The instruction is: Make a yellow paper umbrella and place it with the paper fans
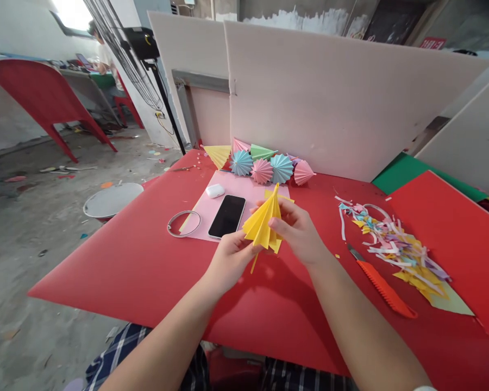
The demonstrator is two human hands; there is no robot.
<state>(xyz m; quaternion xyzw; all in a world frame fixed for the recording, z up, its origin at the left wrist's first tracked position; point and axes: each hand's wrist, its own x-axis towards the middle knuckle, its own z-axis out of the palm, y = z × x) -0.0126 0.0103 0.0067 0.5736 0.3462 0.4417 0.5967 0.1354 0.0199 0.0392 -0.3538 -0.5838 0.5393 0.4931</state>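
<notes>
A yellow pleated paper umbrella (264,220) is held up over the red table, its tip pointing upward and a thin yellow stick showing below. My left hand (232,258) grips it at the lower left, near the stick. Around its right side curl the fingers of my right hand (299,228), with the thumb pressed on the folds. Behind my hands lie a sheet of pink paper (204,212), a black-screened phone (227,216) and a white earbud case (215,190). Part of a yellow paper piece is hidden behind the umbrella.
Finished paper umbrellas (262,170) in several colours line the back of the red table (146,271). A silver ring (183,224) lies left. On the right are an orange-handled knife (385,288), paper scraps (407,250) and red board (452,239). White panels (330,103) stand behind.
</notes>
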